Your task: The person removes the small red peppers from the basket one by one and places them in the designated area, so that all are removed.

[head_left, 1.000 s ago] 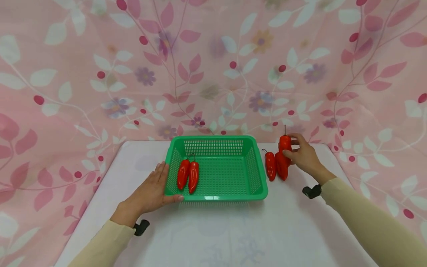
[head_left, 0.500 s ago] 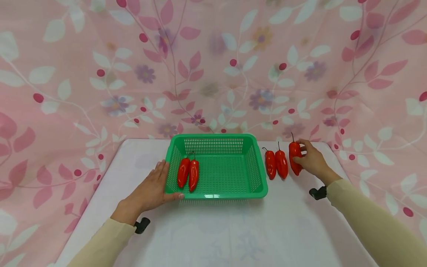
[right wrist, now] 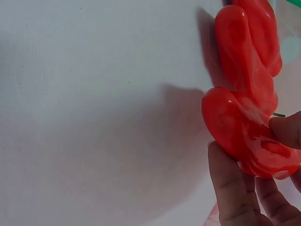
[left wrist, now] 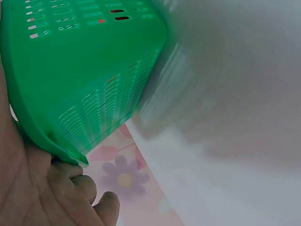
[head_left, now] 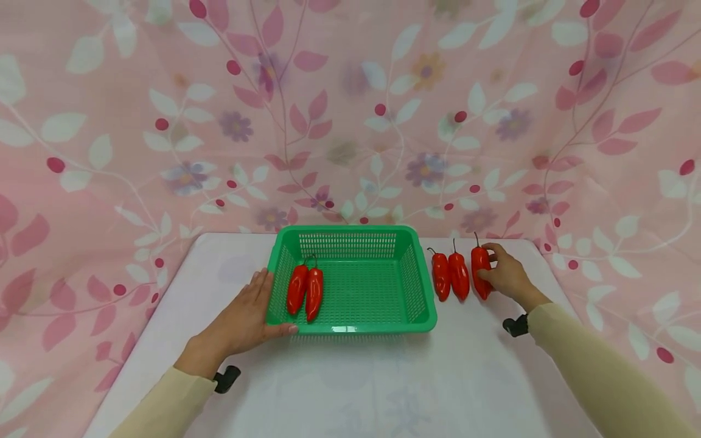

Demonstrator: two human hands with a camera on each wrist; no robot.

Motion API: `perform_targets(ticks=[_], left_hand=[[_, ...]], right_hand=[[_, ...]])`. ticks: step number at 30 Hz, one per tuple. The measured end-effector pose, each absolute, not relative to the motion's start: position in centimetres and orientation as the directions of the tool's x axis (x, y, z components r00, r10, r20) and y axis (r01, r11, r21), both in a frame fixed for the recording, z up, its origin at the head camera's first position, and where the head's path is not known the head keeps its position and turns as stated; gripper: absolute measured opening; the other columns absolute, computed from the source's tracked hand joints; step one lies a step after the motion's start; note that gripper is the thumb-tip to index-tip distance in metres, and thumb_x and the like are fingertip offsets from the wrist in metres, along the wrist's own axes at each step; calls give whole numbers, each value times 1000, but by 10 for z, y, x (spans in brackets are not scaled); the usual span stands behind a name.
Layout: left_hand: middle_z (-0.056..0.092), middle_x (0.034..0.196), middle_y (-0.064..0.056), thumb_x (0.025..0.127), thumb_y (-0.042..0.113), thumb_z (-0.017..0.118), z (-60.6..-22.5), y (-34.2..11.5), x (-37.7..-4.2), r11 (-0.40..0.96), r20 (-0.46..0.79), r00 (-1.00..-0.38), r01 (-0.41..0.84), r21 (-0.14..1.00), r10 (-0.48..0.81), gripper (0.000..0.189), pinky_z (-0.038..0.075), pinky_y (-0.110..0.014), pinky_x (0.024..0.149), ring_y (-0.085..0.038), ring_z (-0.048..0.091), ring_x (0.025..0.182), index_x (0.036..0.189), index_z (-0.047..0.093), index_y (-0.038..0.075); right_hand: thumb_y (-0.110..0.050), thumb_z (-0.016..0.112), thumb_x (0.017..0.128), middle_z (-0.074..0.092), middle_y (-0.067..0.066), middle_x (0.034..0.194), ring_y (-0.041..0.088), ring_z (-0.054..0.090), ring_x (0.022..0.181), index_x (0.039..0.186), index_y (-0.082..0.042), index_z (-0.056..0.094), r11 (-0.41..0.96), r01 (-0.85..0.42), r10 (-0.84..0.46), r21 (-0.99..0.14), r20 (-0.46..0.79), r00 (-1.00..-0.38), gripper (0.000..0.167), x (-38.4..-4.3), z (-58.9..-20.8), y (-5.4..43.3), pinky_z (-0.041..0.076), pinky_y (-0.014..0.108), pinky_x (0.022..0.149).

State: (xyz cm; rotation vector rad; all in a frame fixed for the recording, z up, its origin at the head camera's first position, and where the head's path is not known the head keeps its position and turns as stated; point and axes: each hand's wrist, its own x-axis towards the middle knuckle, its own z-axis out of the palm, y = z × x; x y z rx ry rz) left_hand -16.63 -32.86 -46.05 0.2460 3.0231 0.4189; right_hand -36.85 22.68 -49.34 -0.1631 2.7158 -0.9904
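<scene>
Pinching a pepper [head_left: 479, 263] in my right hand [head_left: 508, 275], to the right of the basket [head_left: 350, 329].
My right arm [head_left: 597, 365] reaches forward, thumb and fingers clamped on the pepper; whether it touches the table [head_left: 350, 389], I can't tell. Two loose peppers [head_left: 459, 280] lie between it and the basket. Well apart, my left hand [head_left: 238, 322] rests against the basket's left side, fingers straight, thumb on the near rim, beside two inner peppers [head_left: 314, 295].
</scene>
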Motion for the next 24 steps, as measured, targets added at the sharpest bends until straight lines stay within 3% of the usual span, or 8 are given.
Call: perform_targets(ticks=[24], left_hand=[[10,175,-26,81,84,66,-463,-329,-168,946,-79,-983,133,296,163,136,24,-62,127,-50,13,161,166,10,-7]], right_hand=[[-18,69,99,38,38,152,51,60,121,164,-1,24,780,32,-177,-625,-270,-947,81,-373,-507,226,67,42,78]])
